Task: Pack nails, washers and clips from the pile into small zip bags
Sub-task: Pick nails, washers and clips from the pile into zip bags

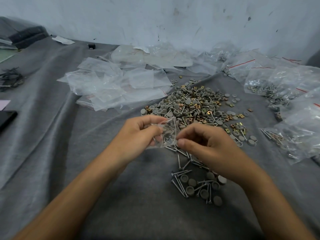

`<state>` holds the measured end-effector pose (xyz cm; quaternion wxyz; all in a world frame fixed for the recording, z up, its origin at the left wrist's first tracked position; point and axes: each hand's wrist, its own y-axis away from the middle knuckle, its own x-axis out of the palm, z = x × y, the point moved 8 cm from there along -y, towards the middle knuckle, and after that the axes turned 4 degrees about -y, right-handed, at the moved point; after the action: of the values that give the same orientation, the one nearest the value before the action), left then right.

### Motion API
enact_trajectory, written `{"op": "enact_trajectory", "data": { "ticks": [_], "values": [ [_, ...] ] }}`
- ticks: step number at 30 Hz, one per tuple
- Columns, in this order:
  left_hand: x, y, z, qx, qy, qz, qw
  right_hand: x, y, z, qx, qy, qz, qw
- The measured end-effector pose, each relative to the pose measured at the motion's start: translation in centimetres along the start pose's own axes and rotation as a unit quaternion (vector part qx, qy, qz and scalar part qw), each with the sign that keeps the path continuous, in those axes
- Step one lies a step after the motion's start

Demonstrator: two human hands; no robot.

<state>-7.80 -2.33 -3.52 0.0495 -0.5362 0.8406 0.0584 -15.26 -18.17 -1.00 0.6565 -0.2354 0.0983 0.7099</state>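
Observation:
My left hand (pixel 138 132) grips a small clear zip bag (pixel 167 134) by its left side, and grey washers and nails show through the plastic. My right hand (pixel 204 144) pinches the bag's right edge between thumb and fingers. Just beyond the hands lies the big pile (pixel 195 106) of grey washers, nails and brass clips on the grey cloth. A smaller heap of nails and washers (pixel 195 186) lies under and in front of my right wrist.
Empty zip bags (pixel 112 85) lie heaped at the back left of the pile. Filled bags (pixel 284 104) with red seal lines sit along the right. A black phone (pixel 7 118) rests at the left edge, dark ties (pixel 10 78) behind it. A white wall rises at the back.

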Motion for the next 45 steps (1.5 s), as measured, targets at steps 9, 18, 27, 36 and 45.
{"op": "enact_trajectory", "data": {
  "ticks": [9, 18, 27, 36, 45],
  "values": [
    [-0.1, -0.1, 0.1, 0.001, -0.005, 0.003, 1.0, 1.9, 2.5, -2.1, 0.116, 0.226, 0.232, 0.939],
    [-0.1, -0.1, 0.2, -0.001, 0.008, 0.001, 1.0, 1.9, 2.4, -2.0, 0.113, 0.234, 0.218, 0.941],
    [0.0, -0.1, 0.1, 0.0, 0.017, 0.001, 1.0, 1.2, 1.5, -2.9, 0.098, 0.214, 0.15, 0.96],
    [-0.1, -0.1, 0.2, 0.002, 0.017, 0.002, 1.0, -0.2, 0.8, -3.1, 0.083, 0.193, 0.071, 0.975],
    [-0.2, 0.0, 0.2, 0.01, -0.01, 0.006, 1.0, -1.3, 0.5, -2.0, 0.03, 0.145, -0.013, 0.989]
  ]
}}
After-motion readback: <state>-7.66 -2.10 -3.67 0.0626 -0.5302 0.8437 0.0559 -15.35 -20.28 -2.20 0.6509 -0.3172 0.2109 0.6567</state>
